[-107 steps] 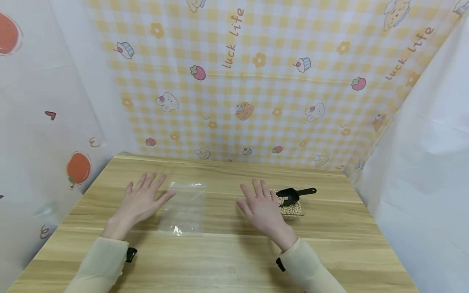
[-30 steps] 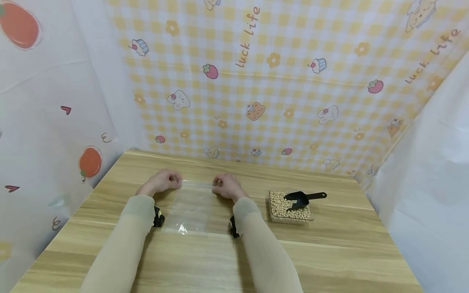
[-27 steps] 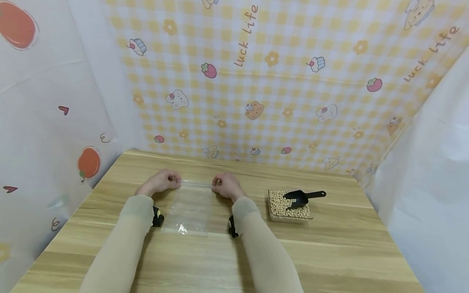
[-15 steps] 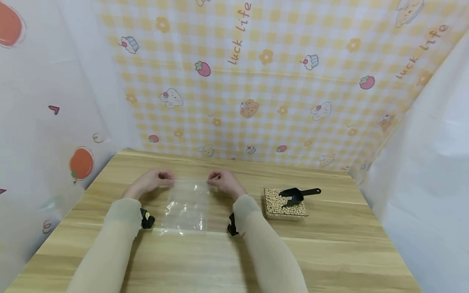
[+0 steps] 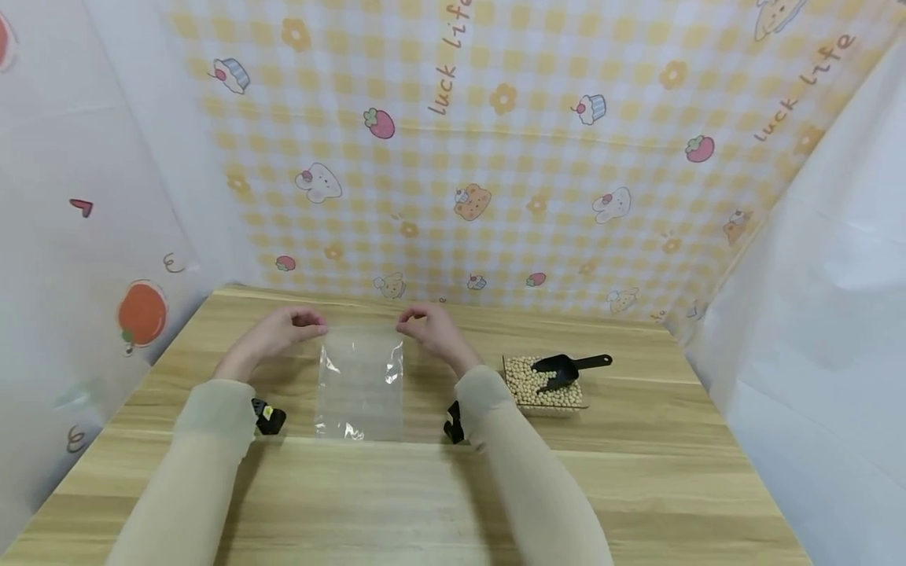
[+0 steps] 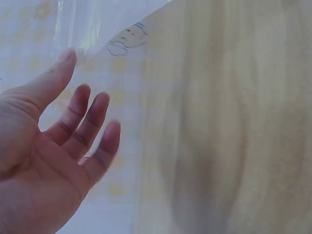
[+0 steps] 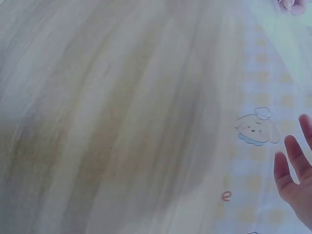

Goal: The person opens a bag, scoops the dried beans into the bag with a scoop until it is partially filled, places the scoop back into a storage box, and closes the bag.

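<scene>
A clear plastic zip bag (image 5: 361, 393) hangs between my two hands, its top edge raised off the wooden table. My left hand (image 5: 272, 334) pinches its top left corner. In the left wrist view the thumb of that hand (image 6: 53, 151) lies against the bag (image 6: 107, 24), with the other fingers loosely bent below. At the top right corner my right hand (image 5: 440, 338) pinches the bag between thumb and finger. The right wrist view catches only some fingers of the right hand (image 7: 297, 178) at its edge; the pinch itself is out of that frame.
Right of my right hand stands a clear box (image 5: 548, 411) filled with pale round beans (image 5: 520, 381). A black scoop (image 5: 559, 372) lies on the beans, handle pointing right. A checked cloth (image 5: 425, 157) hangs behind the wooden table (image 5: 354, 503).
From lying open-fingered apart, my hands came together at the bag's top corners and took hold. Over the last second they lifted its top edge. The box and scoop stayed in place.
</scene>
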Motion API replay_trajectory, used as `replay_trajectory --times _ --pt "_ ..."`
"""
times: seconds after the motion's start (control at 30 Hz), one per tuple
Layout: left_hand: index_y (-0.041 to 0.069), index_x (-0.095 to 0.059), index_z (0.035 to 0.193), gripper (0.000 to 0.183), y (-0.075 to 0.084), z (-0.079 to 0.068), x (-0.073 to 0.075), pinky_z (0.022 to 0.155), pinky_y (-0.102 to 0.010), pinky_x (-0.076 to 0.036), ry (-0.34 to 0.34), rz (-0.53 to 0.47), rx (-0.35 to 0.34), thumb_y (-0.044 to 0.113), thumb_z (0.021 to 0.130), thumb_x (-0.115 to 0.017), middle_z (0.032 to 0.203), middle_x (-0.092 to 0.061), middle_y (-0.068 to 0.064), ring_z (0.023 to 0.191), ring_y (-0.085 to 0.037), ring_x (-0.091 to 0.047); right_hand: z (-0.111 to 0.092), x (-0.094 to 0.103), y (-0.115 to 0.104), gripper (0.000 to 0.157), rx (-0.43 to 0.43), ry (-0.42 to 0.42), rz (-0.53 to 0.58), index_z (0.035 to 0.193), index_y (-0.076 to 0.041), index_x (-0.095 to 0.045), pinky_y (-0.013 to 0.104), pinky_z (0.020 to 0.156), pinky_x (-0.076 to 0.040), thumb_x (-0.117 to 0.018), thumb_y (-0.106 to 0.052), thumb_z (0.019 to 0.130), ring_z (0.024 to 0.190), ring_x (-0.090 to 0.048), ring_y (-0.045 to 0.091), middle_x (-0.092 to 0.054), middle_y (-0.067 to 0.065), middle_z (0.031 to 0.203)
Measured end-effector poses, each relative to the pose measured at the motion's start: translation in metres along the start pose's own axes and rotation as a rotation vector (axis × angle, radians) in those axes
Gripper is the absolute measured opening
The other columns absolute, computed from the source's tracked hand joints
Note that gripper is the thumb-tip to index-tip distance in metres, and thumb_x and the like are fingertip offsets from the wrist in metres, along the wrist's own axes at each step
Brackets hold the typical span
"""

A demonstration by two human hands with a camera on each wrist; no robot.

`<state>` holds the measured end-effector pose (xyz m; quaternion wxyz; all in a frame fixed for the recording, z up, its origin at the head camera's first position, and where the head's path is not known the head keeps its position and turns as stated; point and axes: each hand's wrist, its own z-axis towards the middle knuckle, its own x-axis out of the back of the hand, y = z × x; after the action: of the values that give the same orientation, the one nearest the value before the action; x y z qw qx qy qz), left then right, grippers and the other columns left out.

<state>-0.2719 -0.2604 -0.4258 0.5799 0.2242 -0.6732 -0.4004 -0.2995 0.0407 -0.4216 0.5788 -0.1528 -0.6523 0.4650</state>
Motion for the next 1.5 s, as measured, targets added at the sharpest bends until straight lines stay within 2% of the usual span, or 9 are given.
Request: replay_trajectory --times 0.2,0.4,0.57,0.67,0.8,1.0,1.17,1.37,1.5 --pt "-0.002 -0.064 0.113 0.03 0.014 -0.002 0.0 0.083 -0.039 -0.051 0.014 -0.076 -0.032 0.022 0.095 -0.064 0.107 -0.065 -0.015 0.096 -0.027 -0.059 -0.007 0.013 -0.004 0.008 0.051 0.043 0.023 0.096 -0.012 -0.072 0.038 0.093 -0.044 -0.068 -0.018 0.092 0.114 -0.053 0.02 -0.063 0.002 0.116" --pt "0.001 -0.065 0.115 0.034 0.029 -0.001 -0.003 0.083 -0.037 -0.048 0.061 -0.038 -0.068 0.028 0.096 -0.062 0.107 -0.065 -0.014 0.098 -0.03 -0.058 -0.016 0.027 -0.009 0.013 0.129 0.109 0.065 0.1 -0.006 -0.071 0.034 0.083 -0.048 -0.069 -0.014 0.091 0.107 -0.056 0.022 -0.066 0.008 0.112" --pt "0.003 -0.065 0.114 0.034 0.043 -0.002 -0.011 0.085 -0.043 -0.049 0.134 -0.039 -0.098 0.032 0.096 -0.062 0.108 -0.066 -0.011 0.099 -0.027 -0.06 -0.028 0.034 -0.009 0.014 0.161 0.171 0.156 0.101 -0.001 -0.071 0.039 0.083 -0.048 -0.068 -0.012 0.091 0.103 -0.058 0.02 -0.067 0.011 0.11" --pt "0.002 -0.066 0.112 0.034 0.051 0.0 -0.017 0.08 -0.038 -0.049 0.198 -0.072 -0.139 0.031 0.095 -0.063 0.107 -0.066 -0.011 0.095 -0.025 -0.062 -0.036 0.038 -0.009 0.017 0.182 0.219 0.21 0.101 0.001 -0.071 0.043 0.085 -0.048 -0.069 -0.012 0.091 0.104 -0.059 0.021 -0.067 0.012 0.11" --pt "0.002 -0.068 0.11 0.032 0.058 0.008 -0.026 0.073 -0.03 -0.047 0.258 -0.144 -0.209 0.03 0.093 -0.066 0.105 -0.067 -0.01 0.087 -0.02 -0.062 -0.047 0.044 -0.006 0.015 0.193 0.295 0.232 0.1 -0.004 -0.073 0.045 0.088 -0.047 -0.07 -0.014 0.09 0.106 -0.059 0.02 -0.069 0.011 0.107" --pt "0.003 -0.07 0.105 0.028 0.063 0.007 -0.037 0.064 -0.027 -0.043 0.336 -0.219 -0.218 0.027 0.091 -0.07 0.098 -0.068 -0.004 0.075 -0.016 -0.058 -0.063 0.046 -0.006 0.015 0.269 0.332 0.186 0.1 -0.006 -0.074 0.049 0.087 -0.047 -0.07 -0.017 0.09 0.103 -0.061 0.019 -0.07 0.008 0.106" --pt "0.005 -0.07 0.104 0.027 0.071 0.011 -0.045 0.067 -0.03 -0.041 0.331 -0.262 -0.23 0.029 0.09 -0.07 0.095 -0.067 -0.002 0.072 -0.016 -0.054 -0.073 0.049 -0.003 0.011 0.356 0.408 0.113 0.096 -0.006 -0.075 0.05 0.081 -0.049 -0.071 -0.013 0.089 0.093 -0.064 0.018 -0.071 0.005 0.099" --pt "0.0 -0.07 0.101 0.016 0.074 0.014 -0.055 0.056 -0.025 -0.038 0.358 -0.287 -0.265 0.012 0.09 -0.07 0.089 -0.065 -0.002 0.06 -0.013 -0.046 -0.078 0.048 0.004 0.012 0.438 0.374 -0.013 0.096 -0.006 -0.075 0.045 0.077 -0.051 -0.071 -0.014 0.089 0.089 -0.064 0.014 -0.072 0.001 0.094" --pt "-0.002 -0.066 0.109 0.023 0.08 0.019 -0.063 0.061 -0.023 -0.041 0.432 -0.288 -0.277 0.009 0.089 -0.07 0.095 -0.063 -0.008 0.07 -0.012 -0.052 -0.082 0.049 0.004 0.008 0.477 0.425 -0.016 0.093 -0.006 -0.076 0.038 0.076 -0.05 -0.072 -0.011 0.088 0.088 -0.065 0.016 -0.072 0.002 0.091"
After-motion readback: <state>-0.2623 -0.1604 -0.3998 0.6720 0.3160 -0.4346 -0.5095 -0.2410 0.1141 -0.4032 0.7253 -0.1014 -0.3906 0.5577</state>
